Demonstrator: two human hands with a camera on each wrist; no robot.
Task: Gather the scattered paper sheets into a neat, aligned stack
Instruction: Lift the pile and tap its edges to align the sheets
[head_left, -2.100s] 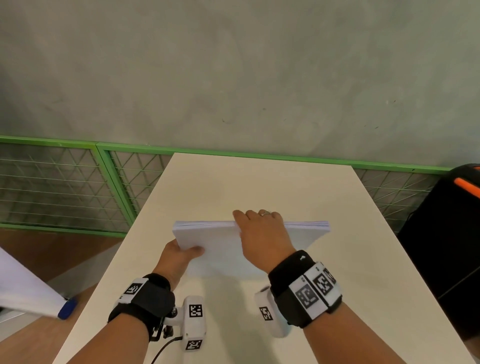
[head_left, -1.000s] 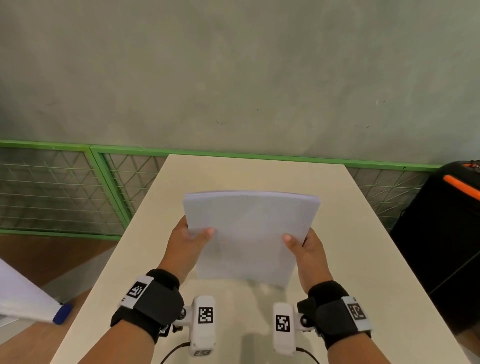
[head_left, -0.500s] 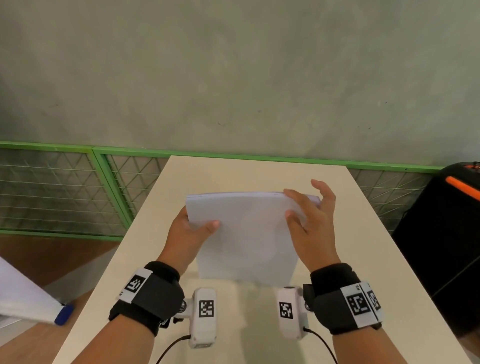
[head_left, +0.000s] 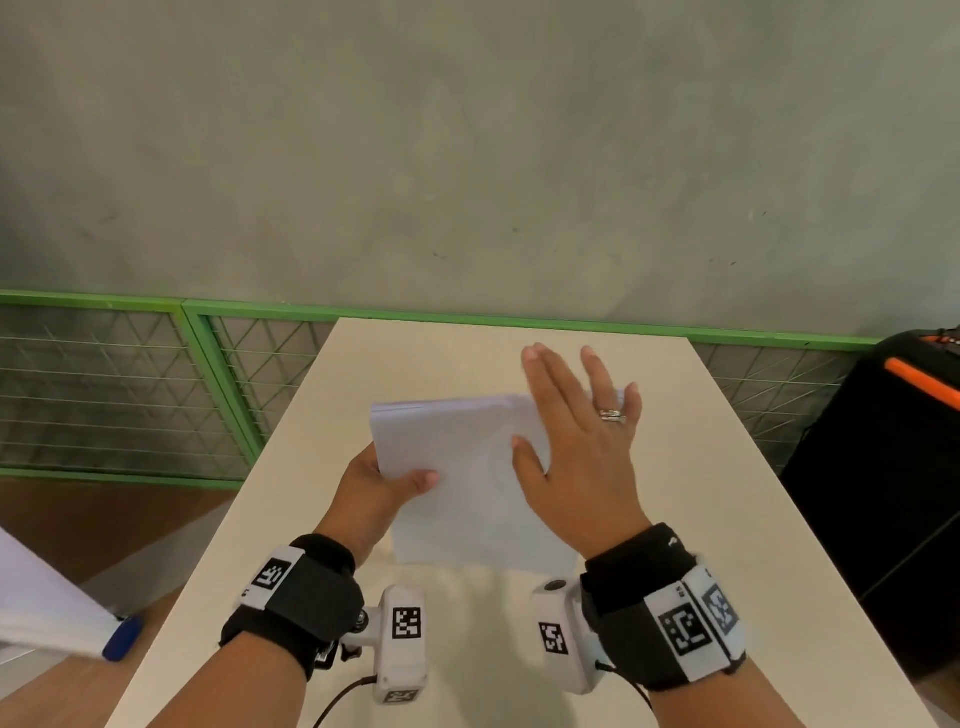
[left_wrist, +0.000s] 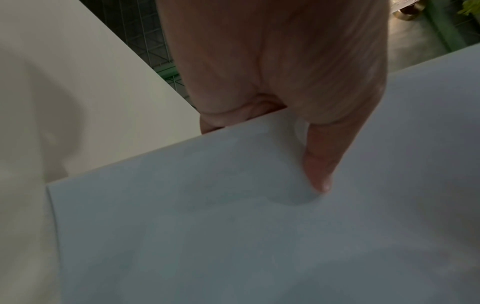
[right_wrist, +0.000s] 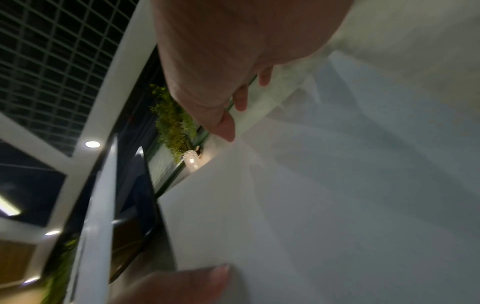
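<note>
- A stack of white paper sheets (head_left: 462, 483) is held over the middle of the desk (head_left: 727, 519); its lower edge appears to meet the desk top on the near side, and its upper edge is tipped toward the far edge of the desk.
- The stack is gripped at its left edge by the left hand (head_left: 374, 493). The thumb (left_wrist: 318, 164) is laid across the front sheet, and the other fingers are hidden behind the paper, so the stack is pinched between thumb and fingers.
- In the left wrist view, the thumb tip is seen pressed into the top sheet, with a shallow dent and shadow around it.
- The right hand (head_left: 576, 447) is held flat before the right part of the stack, with its fingers (head_left: 597, 374) straight and spread, reaching past the upper edge of the paper. Nothing is gripped by it.
- Whether the right palm is touching the sheets cannot be told from the head view; in the right wrist view the fingers are seen extended just above the paper surface.
- The upper edge of the stack looks layered, with the sheets nearly flush.
- A ring (head_left: 613, 415) is worn on the right hand.
- Beyond the far edge of the desk a green-framed wire fence (head_left: 218, 374) is seen, and a black case with an orange stripe (head_left: 883, 467) stands off the right edge.
</note>
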